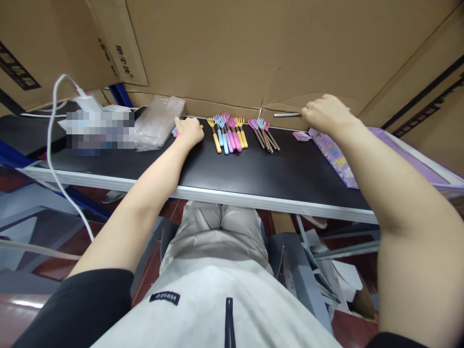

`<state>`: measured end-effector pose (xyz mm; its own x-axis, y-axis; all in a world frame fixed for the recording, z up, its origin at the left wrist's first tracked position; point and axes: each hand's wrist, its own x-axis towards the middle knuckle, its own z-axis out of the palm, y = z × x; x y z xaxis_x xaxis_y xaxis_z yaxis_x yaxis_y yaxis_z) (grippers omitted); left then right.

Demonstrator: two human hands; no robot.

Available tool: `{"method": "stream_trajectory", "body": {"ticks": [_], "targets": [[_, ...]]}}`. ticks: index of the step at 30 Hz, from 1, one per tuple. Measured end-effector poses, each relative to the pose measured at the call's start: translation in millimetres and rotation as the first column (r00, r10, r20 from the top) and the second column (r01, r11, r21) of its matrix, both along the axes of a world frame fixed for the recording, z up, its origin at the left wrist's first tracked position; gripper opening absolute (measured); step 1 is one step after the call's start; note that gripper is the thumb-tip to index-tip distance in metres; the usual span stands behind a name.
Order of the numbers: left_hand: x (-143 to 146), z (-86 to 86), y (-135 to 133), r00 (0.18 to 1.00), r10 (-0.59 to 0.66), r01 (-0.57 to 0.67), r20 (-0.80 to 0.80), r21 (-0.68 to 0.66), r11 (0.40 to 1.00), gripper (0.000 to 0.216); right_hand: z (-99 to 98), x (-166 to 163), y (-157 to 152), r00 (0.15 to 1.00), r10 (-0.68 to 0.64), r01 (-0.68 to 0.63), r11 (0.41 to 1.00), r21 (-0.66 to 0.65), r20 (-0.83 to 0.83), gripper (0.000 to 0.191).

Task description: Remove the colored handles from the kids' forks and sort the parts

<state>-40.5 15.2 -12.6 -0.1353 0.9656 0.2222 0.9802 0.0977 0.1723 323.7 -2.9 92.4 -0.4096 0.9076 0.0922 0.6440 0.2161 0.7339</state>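
My left hand (188, 131) rests closed on the black table (232, 169), gripping small coloured sticks whose pink and blue ends poke out on its left. Just right of it lies a row of coloured back scratchers (228, 133) with yellow, blue and pink handles. A second bunch with dark handles (264, 135) lies further right. My right hand (326, 115) is closed at the table's far edge, holding a thin metal rod (287, 115) that points left.
Clear plastic bags (159, 121) lie at the left, beside a white charger and cable (54, 125). Purple printed packaging (340, 159) lies at the right. Cardboard boxes (253, 48) wall the back. A small pink tag (300, 136) lies near the right hand.
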Motion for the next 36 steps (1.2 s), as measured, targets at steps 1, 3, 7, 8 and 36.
{"method": "stream_trajectory", "body": {"ticks": [1, 3, 7, 8, 36], "targets": [[0, -0.9, 0, 1.0, -0.008, 0.008, -0.007, -0.011, 1.0, 0.06, 2.4, -1, 2, 1.0, -0.017, 0.017, 1.0, 0.011, -0.014, 0.031], [-1, -1.1, -1, 1.0, -0.015, 0.015, -0.015, -0.03, 0.999, 0.061, 3.7, -1, 7, 0.999, -0.045, 0.046, 0.999, 0.022, -0.029, 0.031], [-2, -0.7, -3, 1.0, -0.008, 0.007, -0.013, -0.033, 0.999, 0.068, -5.6, 0, 13, 0.999, -0.033, 0.033, 0.999, 0.012, 0.003, 0.028], [-2, -0.9, -3, 1.0, -0.005, 0.005, -0.009, -0.033, 0.999, 0.069, -10.0, 0, 14, 1.0, -0.012, 0.012, 1.0, 0.0, 0.01, 0.028], [30, -7.4, -10, 0.946, -0.323, 0.322, -0.007, -0.043, 0.946, 0.065, -103.2, -20, 66, 0.873, -0.077, -0.012, 0.984, -0.179, -0.482, 0.061]]}}
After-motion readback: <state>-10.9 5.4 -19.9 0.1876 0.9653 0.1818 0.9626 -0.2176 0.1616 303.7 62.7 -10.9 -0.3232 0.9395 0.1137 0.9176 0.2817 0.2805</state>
